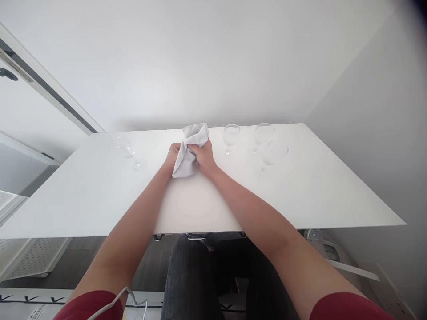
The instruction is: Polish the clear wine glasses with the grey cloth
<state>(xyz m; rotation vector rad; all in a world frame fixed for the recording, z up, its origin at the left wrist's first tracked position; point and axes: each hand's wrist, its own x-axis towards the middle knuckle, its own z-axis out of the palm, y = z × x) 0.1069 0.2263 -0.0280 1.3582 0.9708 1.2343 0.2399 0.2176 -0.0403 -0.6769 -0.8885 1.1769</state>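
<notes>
On the white, flat tabletop [195,206], a pale grey, crumpled fabric cloth [184,163] is held between both hands, its long axis slanted from near left to far right. It is gripped by the curled right hand [206,158], thumb laid across; the left hand [172,154], partly hidden, is closed against its left side. Whether anything is wrapped inside cannot be told. Right of the right hand, a clear, round-bowled stemmed glass [231,135] is set apart.

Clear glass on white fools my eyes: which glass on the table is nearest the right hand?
The glass just right of the right hand; two other glasses are farther right, and one more glass is out beyond the left hand.
</notes>
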